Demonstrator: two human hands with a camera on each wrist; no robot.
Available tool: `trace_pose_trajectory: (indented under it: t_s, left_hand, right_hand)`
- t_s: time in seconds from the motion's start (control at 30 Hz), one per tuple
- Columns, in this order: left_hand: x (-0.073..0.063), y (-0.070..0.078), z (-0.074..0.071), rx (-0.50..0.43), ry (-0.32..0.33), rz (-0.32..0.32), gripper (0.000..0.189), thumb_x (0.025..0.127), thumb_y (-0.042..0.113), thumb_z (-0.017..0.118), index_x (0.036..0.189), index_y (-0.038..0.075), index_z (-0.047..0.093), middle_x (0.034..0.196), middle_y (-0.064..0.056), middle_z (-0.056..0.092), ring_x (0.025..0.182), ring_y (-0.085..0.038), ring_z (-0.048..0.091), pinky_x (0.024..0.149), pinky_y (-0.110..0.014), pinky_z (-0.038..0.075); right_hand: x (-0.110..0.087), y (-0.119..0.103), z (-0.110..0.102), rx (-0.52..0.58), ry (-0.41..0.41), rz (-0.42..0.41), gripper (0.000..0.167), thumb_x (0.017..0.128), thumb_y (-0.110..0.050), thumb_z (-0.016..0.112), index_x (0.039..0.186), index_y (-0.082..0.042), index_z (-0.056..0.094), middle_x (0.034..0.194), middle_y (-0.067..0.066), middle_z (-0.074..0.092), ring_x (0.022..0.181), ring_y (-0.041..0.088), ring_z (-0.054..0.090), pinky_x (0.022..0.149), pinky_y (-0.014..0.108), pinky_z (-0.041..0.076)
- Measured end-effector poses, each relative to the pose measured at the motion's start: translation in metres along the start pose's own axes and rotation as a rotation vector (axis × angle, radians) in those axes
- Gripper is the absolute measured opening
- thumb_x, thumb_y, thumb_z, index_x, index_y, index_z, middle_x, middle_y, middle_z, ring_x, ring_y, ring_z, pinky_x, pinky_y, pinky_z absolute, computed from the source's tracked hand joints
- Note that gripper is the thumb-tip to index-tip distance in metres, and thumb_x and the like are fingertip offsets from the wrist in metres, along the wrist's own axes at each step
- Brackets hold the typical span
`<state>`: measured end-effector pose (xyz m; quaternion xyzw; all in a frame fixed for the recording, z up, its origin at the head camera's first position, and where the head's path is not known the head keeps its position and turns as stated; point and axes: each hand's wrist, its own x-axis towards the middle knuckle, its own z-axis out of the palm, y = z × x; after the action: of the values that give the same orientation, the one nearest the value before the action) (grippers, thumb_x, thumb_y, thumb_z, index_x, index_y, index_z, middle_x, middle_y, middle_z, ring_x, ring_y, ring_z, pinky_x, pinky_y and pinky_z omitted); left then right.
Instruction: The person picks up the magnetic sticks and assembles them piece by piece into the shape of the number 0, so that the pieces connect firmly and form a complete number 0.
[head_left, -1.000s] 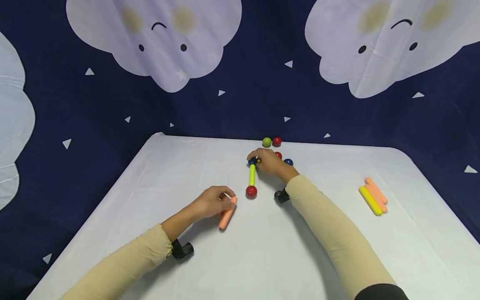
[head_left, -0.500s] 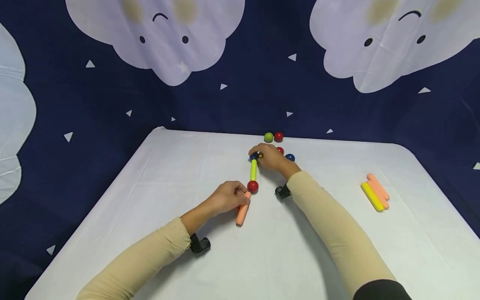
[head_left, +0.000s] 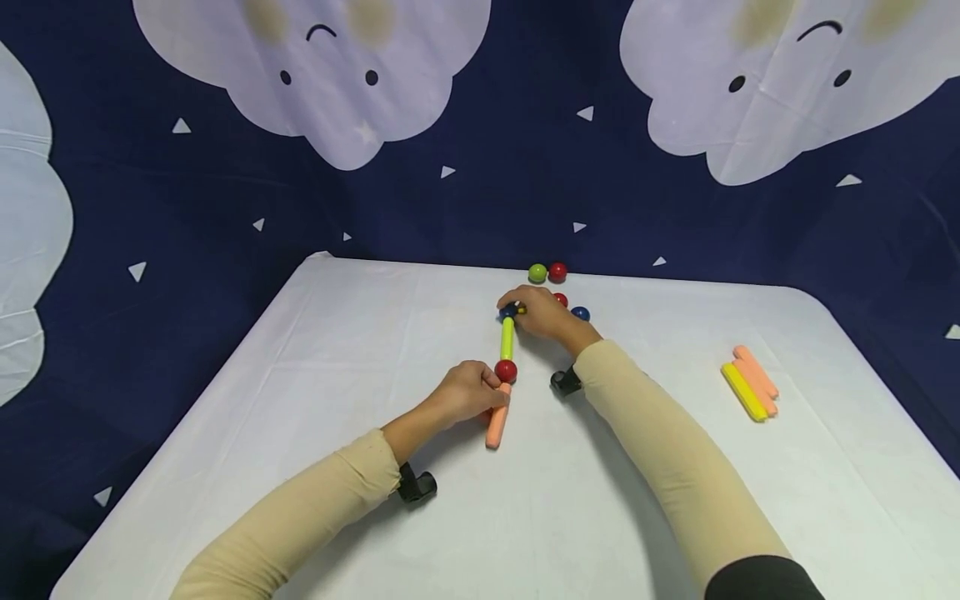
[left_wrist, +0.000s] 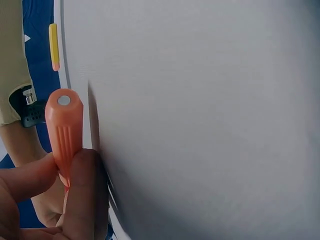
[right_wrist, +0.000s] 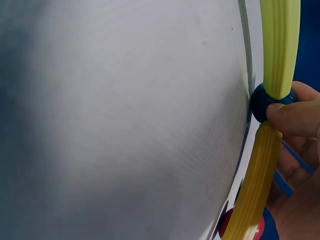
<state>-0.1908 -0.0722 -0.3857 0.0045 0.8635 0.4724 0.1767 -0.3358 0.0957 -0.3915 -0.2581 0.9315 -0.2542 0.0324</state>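
My left hand (head_left: 467, 392) pinches an orange magnetic rod (head_left: 498, 425) near its far end, which is right at a red ball (head_left: 506, 371). The rod's other end, tipped with a metal disc, faces the left wrist camera. From the red ball a lime rod (head_left: 507, 337) runs back to a blue ball (right_wrist: 259, 105). Thumb and fingers of my right hand (head_left: 543, 315) grip that blue ball. A darker yellow rod (right_wrist: 257, 180) also joins the blue ball, mostly hidden by the right hand in the head view.
Behind the right hand lie a green ball (head_left: 537, 273), a red ball (head_left: 557, 272), another red ball (head_left: 561, 299), partly covered, and a blue ball (head_left: 581, 314). On the table's right side, a yellow rod (head_left: 744, 392) lies against two orange rods (head_left: 757, 375).
The left hand has carried the orange rod rightward, bringing its far end up to the red ball. My right hand keeps its grip on the blue ball, nearly still.
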Motion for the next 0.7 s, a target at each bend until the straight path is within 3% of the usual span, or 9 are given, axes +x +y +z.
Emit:
trace_pose_trajectory:
  t_s: [0.33,0.53,0.7]
  left_hand:
    - [0.0019,0.0038,0.0033,-0.077,0.008,-0.049,0.018,0.088,0.009,0.073,0.097,-0.001,0.060,0.092,-0.014,0.069,0.062,-0.011,0.069,0.059,-0.026,0.058]
    - [0.0039,0.0048,0.0046,-0.177,0.000,-0.085,0.016,0.090,0.007,0.069,0.098,-0.003,0.059,0.089,-0.012,0.066,0.056,-0.007,0.064,0.057,-0.023,0.057]
    - [0.0056,0.0038,0.0055,-0.205,-0.005,-0.084,0.015,0.091,0.006,0.068,0.098,-0.003,0.059,0.087,-0.011,0.064,0.057,-0.007,0.063,0.056,-0.022,0.057]
  right_hand:
    - [-0.0019,0.0006,-0.0001,0.013,0.021,-0.023,0.037,0.090,0.006,0.057,0.120,-0.013,0.070,0.129,0.012,0.066,0.123,0.028,0.058,0.109,0.047,0.045]
    - [0.0005,0.0023,0.0009,0.019,0.002,-0.009,0.038,0.091,0.007,0.056,0.123,-0.011,0.068,0.132,0.013,0.064,0.127,0.029,0.057,0.111,0.046,0.044]
    - [0.0004,0.0016,0.0019,-0.001,0.004,-0.008,0.038,0.090,0.006,0.057,0.122,-0.011,0.068,0.131,0.012,0.065,0.126,0.028,0.057,0.110,0.045,0.044]
